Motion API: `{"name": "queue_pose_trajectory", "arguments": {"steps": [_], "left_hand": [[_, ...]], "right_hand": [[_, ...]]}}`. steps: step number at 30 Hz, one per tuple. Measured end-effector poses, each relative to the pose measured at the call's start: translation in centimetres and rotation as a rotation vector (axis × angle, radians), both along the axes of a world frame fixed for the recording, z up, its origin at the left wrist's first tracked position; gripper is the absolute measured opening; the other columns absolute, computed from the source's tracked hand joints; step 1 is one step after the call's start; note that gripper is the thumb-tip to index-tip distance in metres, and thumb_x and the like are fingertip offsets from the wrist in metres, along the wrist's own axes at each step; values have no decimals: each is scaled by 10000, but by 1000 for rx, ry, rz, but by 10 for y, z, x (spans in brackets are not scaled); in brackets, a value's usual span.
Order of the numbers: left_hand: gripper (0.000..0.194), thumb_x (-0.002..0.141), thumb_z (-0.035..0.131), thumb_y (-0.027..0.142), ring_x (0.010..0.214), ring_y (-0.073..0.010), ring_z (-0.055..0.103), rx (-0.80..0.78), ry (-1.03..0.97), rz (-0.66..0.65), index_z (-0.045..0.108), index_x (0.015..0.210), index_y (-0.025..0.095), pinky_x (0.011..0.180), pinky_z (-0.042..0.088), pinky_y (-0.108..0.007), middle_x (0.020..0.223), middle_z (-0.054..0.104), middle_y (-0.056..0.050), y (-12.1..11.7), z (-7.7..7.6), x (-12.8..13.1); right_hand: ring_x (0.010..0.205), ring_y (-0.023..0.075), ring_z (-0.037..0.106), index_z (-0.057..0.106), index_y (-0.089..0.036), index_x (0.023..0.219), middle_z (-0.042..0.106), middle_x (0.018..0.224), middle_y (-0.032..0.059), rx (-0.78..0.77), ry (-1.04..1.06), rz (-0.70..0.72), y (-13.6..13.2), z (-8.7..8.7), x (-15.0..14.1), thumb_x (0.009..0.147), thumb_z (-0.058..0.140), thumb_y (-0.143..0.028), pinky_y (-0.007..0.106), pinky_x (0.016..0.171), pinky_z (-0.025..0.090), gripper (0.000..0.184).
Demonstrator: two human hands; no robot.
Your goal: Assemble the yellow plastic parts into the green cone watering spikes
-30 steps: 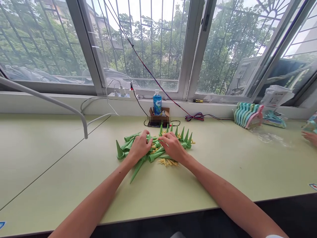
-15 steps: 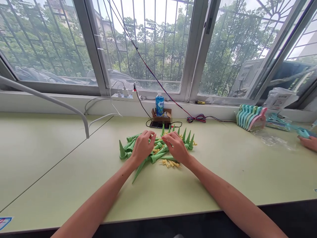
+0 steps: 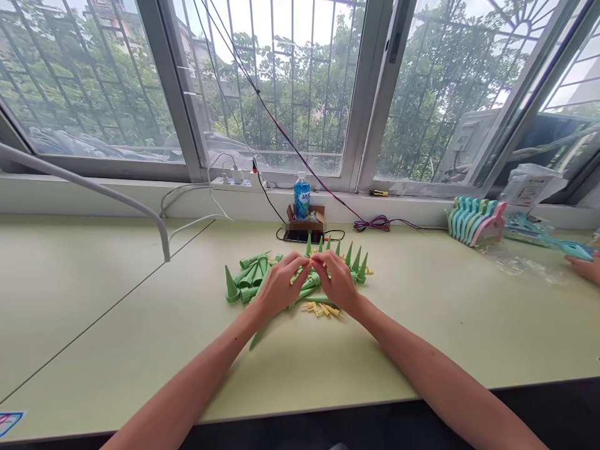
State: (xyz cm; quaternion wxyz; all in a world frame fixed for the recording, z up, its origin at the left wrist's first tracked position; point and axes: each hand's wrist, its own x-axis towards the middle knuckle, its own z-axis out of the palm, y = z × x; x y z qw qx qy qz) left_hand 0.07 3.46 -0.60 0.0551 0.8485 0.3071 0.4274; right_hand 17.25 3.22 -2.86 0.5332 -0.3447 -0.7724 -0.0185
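Left hand (image 3: 282, 282), right hand (image 3: 336, 280): fingertips drawn together, anything held unclear; green cones (image 3: 310, 284), beneath; yellow pegs (image 3: 324, 310), near side.

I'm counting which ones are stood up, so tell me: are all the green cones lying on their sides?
No, several green cones stand point-up in a row beyond and beside the right hand.

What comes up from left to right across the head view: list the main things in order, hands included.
Curved grey tube → leftmost upright green cone → left hand → right hand → yellow-and-black tool → row of pastel plastic pieces → another person's hand.
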Motion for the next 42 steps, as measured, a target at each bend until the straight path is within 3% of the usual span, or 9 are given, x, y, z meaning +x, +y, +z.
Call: {"name": "queue_pose_trajectory", "arguments": {"steps": [8,22,39,42], "left_hand": [[243,989,399,258,772,-159,569,34,26,-19,623,915,200,720,453,-268,852,610,-45,6,-2,-3],[218,976,472,249,733,-141,557,119,60,29,634,850,176,683,443,-253,789,601,-26,12,-4,-7],[246,970,458,272,695,-135,530,-59,13,-11,651,850,179,661,415,-248,762,584,-16,7,5,-7],[316,984,415,307,683,-139,526,-66,-14,71,620,783,176,648,398,-255,739,586,-17,7,7,-7]], "right_hand": [[772,152,587,546,-205,1026,623,935,59,-53,-35,21,0,0,2,1013,424,-303,271,717,493,157],[715,143,588,579,-201,1006,621,901,57,-52,-21,79,1,-1,0,999,453,-284,247,635,485,151],[738,137,595,599,-201,967,655,894,47,-63,8,70,3,-3,0,996,447,-251,234,632,469,162],[743,137,597,605,-201,959,659,886,42,-46,42,11,4,-3,1,991,456,-258,234,632,467,163]]}}
